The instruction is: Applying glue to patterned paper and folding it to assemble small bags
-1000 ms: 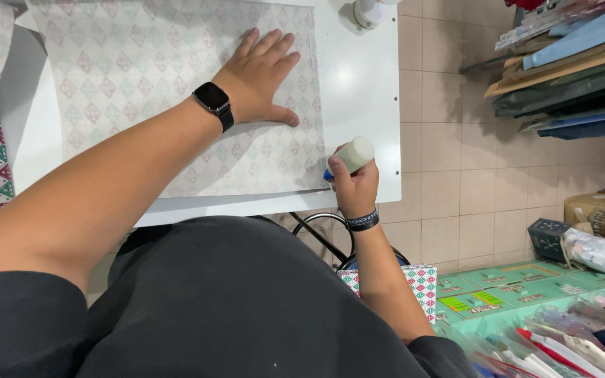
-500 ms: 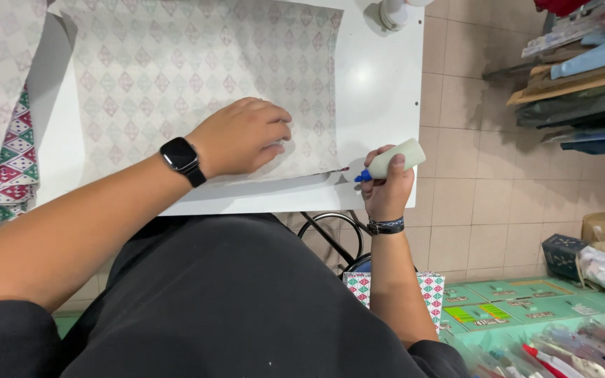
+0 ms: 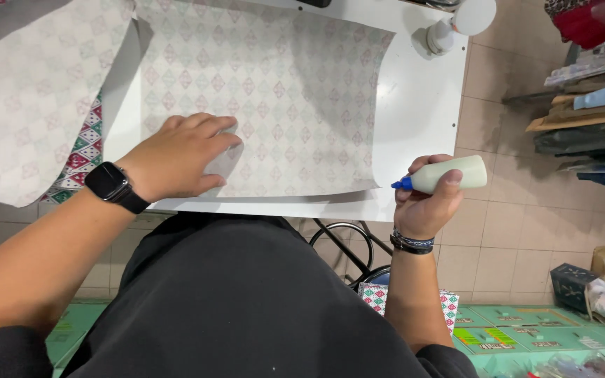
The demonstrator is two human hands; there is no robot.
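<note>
A sheet of patterned paper [image 3: 281, 91] with small diamond shapes lies on the white table [image 3: 421, 112]. My left hand [image 3: 183, 157], with a black watch on the wrist, presses flat on the sheet near its front edge. My right hand [image 3: 425, 199] is off the table's front right corner, closed around a pale glue bottle [image 3: 453, 173]. The bottle lies sideways, and its blue tip points left toward the paper's front right corner without touching it.
A second patterned sheet [image 3: 29, 105] overlaps the table's left side, with a colourful one under it [image 3: 78, 154]. A white lamp base [image 3: 449, 28] stands at the far right corner. Stacked boards [image 3: 582, 119] and boxes [image 3: 519, 336] fill the tiled floor to the right.
My left hand has slid left along the paper toward its front edge. My right hand lifted the glue bottle off the sheet's edge and moved it right, past the table corner.
</note>
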